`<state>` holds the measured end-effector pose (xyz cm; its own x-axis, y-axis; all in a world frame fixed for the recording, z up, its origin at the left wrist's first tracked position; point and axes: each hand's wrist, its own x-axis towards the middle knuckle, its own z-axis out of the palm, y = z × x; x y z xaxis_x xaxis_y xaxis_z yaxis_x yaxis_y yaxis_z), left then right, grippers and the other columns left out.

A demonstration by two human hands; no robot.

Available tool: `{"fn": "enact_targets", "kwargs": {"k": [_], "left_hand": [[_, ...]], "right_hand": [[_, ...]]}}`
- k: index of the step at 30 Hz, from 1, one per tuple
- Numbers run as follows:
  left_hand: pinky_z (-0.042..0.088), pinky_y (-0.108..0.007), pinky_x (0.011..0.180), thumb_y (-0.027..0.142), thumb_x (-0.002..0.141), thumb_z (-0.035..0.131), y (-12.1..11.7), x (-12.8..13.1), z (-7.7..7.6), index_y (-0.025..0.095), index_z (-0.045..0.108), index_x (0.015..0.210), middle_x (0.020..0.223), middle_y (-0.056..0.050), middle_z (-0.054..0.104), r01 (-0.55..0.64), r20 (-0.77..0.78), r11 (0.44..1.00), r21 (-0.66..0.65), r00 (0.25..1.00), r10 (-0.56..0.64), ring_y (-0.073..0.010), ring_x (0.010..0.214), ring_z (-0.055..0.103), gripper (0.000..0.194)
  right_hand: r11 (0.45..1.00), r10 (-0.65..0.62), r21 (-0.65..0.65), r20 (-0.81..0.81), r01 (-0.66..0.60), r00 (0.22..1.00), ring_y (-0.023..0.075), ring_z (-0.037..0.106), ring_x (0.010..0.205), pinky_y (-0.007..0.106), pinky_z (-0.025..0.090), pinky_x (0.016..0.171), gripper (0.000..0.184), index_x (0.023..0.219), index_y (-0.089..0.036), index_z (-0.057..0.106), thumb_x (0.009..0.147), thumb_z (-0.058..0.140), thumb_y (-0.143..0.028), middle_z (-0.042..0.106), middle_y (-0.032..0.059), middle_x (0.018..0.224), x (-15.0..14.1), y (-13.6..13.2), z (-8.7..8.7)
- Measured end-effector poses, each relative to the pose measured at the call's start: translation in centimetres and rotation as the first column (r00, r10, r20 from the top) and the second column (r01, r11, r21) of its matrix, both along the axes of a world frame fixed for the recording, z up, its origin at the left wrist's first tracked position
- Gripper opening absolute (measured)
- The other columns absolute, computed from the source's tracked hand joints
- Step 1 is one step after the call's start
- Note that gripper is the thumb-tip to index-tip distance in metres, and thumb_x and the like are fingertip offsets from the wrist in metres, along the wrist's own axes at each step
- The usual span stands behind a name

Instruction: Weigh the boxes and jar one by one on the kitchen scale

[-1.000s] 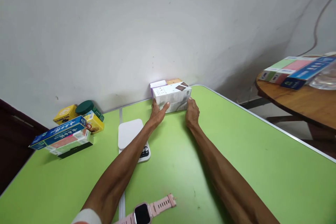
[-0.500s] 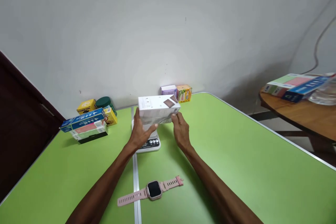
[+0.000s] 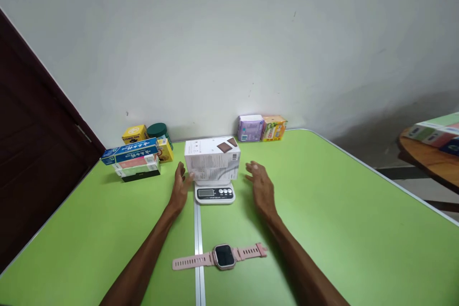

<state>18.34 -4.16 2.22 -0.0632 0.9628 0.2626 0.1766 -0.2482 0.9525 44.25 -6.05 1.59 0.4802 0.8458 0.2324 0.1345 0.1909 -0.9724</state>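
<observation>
A plain grey-white wall point(image 3: 215, 48) fills the upper part of the frame, and below it a table with a smooth bright green top point(image 3: 340, 229) stretches across. In the centre of the frame, a white rectangular cardboard box point(image 3: 211, 165) with brown squares printed on its top stands on a white plastic kitchen scale point(image 3: 215, 196). The scale's dark panel, with a small display and three round buttons, shows below the box.

The left hand point(image 3: 178, 189) is just beside the left side of the box; its fingers are apart and grip nothing, but the thumb is blurred at the box's edge, so I cannot tell if it touches. The right hand point(image 3: 263, 189) is to the right of the box, with a gap between them; its fingers are curved and loose, and hold nothing.

At the lower centre, a pink smartwatch with a square black screen point(image 3: 224, 256) lies across a silver metal strip point(image 3: 199, 272) in the table. Behind the box, near the wall, a purple soft pack point(image 3: 250, 130) stands beside an orange and yellow carton point(image 3: 274, 129). Left of centre there is a pile of long blue, pink and green boxes point(image 3: 132, 155), with yellow boxes point(image 3: 135, 134) and a jar with a dark green lid point(image 3: 157, 129) behind. At the right edge, a brown wooden table point(image 3: 421, 155) carries more boxes point(image 3: 435, 133).
</observation>
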Motion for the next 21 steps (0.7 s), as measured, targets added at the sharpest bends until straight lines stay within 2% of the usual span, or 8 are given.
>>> {"fn": "enact_targets", "kwargs": {"k": [3,5,8,12,15,18,19,21], "left_hand": [[0.037,-0.049,0.125,0.072,0.095,0.051,0.2,-1.6,-2.0,0.024,0.033,0.16,0.167,-0.02,0.038,-0.066,0.073,0.993,-0.099,0.995,0.073,-0.0313,0.151,0.045,0.082],[0.039,-0.048,0.124,0.074,0.095,0.049,0.4,-2.4,-2.7,0.023,0.031,0.161,0.165,-0.021,0.039,-0.087,0.081,0.989,-0.118,0.992,0.097,-0.0305,0.147,0.051,0.085],[0.039,-0.049,0.123,0.076,0.095,0.048,0.6,-2.8,-3.0,0.021,0.034,0.159,0.162,-0.022,0.044,-0.106,0.054,0.986,-0.128,0.992,0.113,-0.031,0.142,0.056,0.086],[0.038,-0.053,0.123,0.076,0.094,0.05,0.3,-2.2,-2.6,0.019,0.039,0.157,0.16,-0.023,0.047,-0.099,-0.061,0.992,-0.075,0.994,0.094,-0.0331,0.145,0.053,0.086],[0.034,-0.054,0.126,0.073,0.096,0.049,-0.2,-1.7,-2.3,0.02,0.029,0.162,0.166,-0.022,0.038,-0.084,-0.148,0.996,-0.015,0.986,0.081,-0.0334,0.152,0.044,0.087],[0.018,-0.053,0.132,0.066,0.097,0.053,-0.8,-1.0,-2.0,0.023,0.02,0.166,0.174,-0.017,0.023,-0.053,-0.237,0.994,0.099,0.969,0.075,-0.0316,0.162,0.023,0.088],[0.013,-0.052,0.133,0.063,0.097,0.054,-1.0,-0.7,-1.8,0.023,0.018,0.167,0.175,-0.015,0.02,-0.029,-0.258,0.992,0.125,0.964,0.06,-0.0309,0.163,0.017,0.088],[0.009,-0.052,0.134,0.061,0.097,0.055,-1.2,0.1,-1.4,0.023,0.015,0.168,0.176,-0.014,0.016,0.025,-0.265,0.99,0.142,0.964,0.013,-0.0307,0.164,0.013,0.09]], "right_hand": [[0.993,-0.079,-0.084,0.025,0.081,0.997,0.0308,0.074,0.095,0.05,0.057,0.091,0.069,0.115,-0.018,0.067,0.086,0.051,-0.079,0.075,0.0159,0.11,2.7,0.6,-1.7],[0.991,-0.069,-0.106,0.084,0.078,0.994,0.0297,0.074,0.087,0.051,0.056,0.091,0.063,0.112,-0.019,0.068,0.083,0.057,-0.074,0.076,0.0132,0.103,3.8,0.9,-2.5],[0.992,-0.051,-0.108,0.162,0.07,0.985,0.0306,0.074,0.089,0.052,0.054,0.094,0.058,0.111,-0.019,0.069,0.083,0.057,-0.068,0.077,0.0131,0.103,4.2,1.1,-2.9],[0.988,-0.041,-0.14,0.179,0.067,0.983,0.0321,0.074,0.091,0.053,0.054,0.094,0.064,0.118,-0.017,0.07,0.085,0.055,-0.069,0.077,0.0156,0.107,3.7,0.8,-2.7],[0.992,-0.041,-0.105,0.201,0.063,0.979,0.0355,0.07,0.115,0.056,0.049,0.106,0.073,0.129,-0.016,0.068,0.091,0.046,-0.074,0.073,0.0192,0.127,2.9,0.1,-1.8],[0.999,-0.011,-0.033,0.223,0.019,0.975,0.0338,0.046,0.149,0.055,0.028,0.126,0.081,0.146,-0.017,0.059,0.095,0.039,-0.077,0.054,0.0168,0.157,1.0,-0.3,-0.7],[1.0,0.016,-0.016,0.211,-0.013,0.977,0.0321,0.039,0.154,0.053,0.023,0.129,0.082,0.151,-0.018,0.055,0.096,0.038,-0.077,0.048,0.0149,0.162,0.2,-0.3,-0.3],[0.996,0.083,0.025,0.166,-0.089,0.983,0.0298,0.033,0.157,0.051,0.02,0.13,0.082,0.157,-0.021,0.047,0.097,0.037,-0.076,0.042,0.0119,0.167,-1.7,0.1,0.4]]}}
